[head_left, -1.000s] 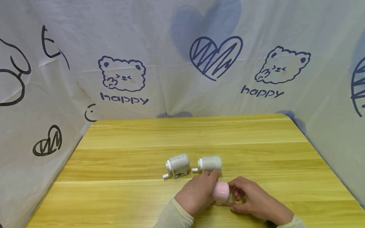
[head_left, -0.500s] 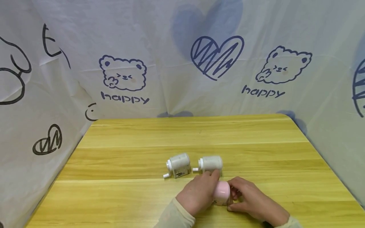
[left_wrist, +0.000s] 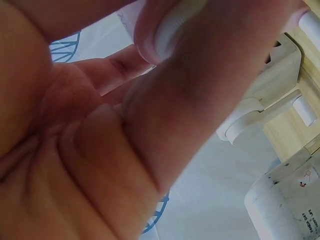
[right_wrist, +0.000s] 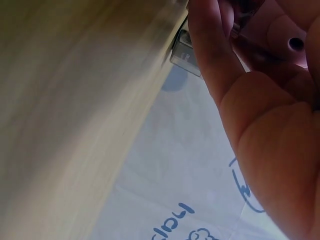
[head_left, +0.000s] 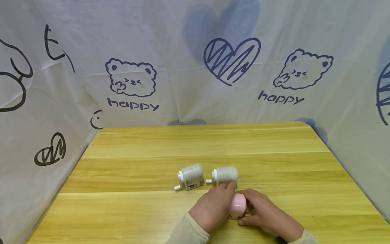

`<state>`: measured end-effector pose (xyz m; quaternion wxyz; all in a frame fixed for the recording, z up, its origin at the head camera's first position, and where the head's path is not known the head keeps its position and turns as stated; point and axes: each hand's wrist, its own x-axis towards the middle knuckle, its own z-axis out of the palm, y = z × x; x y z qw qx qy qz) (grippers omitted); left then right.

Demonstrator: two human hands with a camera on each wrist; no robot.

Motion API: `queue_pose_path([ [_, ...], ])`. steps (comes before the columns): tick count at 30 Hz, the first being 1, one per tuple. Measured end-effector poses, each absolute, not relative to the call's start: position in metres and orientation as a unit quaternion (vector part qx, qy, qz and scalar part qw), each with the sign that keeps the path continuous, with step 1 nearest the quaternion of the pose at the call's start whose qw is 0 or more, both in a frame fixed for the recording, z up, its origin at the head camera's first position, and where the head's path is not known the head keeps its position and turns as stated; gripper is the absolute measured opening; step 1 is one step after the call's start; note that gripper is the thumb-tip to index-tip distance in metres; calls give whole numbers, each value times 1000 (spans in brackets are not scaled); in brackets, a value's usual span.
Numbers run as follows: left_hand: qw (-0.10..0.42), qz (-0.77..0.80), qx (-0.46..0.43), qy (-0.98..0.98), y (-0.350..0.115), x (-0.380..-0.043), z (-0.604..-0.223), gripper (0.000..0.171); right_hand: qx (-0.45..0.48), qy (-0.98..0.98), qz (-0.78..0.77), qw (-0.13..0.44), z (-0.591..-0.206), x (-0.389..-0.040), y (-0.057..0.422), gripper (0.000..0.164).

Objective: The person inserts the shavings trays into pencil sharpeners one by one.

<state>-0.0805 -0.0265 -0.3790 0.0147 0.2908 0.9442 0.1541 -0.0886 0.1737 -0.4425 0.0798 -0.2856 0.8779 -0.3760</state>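
My left hand (head_left: 210,207) grips a pink crank pencil sharpener (head_left: 238,202) from its left side, covering most of that end. The fingers of my right hand (head_left: 266,215) curl about the sharpener's right end, thumb low at the front and the other fingers behind. In the right wrist view the pink end (right_wrist: 280,35) shows a dark round hole between my fingers. Just behind my left fingertips lies a beige sharpener (head_left: 226,174) with a white crank. Left of it is a second beige sharpener (head_left: 192,176).
A wood-grain table (head_left: 128,210) bears everything. White cloth (head_left: 179,51) with blue bear and heart drawings hangs behind and along both sides. The beige sharpeners' white crank handles (head_left: 177,188) point left.
The clear drawer sticking out of the pink sharpener's right end has gone in as my right hand moved left against it. My left hand and the beige sharpeners have stayed nearly still.
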Motion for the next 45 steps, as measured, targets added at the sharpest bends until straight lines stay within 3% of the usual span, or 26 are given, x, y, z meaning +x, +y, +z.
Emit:
queue_pose_path([
  [7, 29, 161, 293, 942, -25, -81, -378, 47, -291, 874, -381, 76, -443, -90, 173, 68],
  [20, 35, 169, 299, 939, -27, -81, -375, 42, -273, 870, -395, 110, -440, -92, 172, 73],
  [26, 35, 178, 316, 931, -21, -81, -377, 42, -253, 850, -420, 192, -429, -92, 195, 84],
  [30, 45, 173, 327, 928, -7, -78, -380, 42, -211, 832, -439, 266, -421, -93, 228, 72],
  [33, 45, 173, 326, 928, 9, -77, -383, 39, -176, 837, -431, 288, -418, -93, 252, 61],
  [39, -26, 166, 328, 930, 43, -86, -387, 38, -133, 877, -385, 255, -422, -93, 281, 48],
  [45, -62, 139, 320, 935, 69, -102, -393, 43, -114, 896, -361, 232, -427, -91, 287, 43],
])
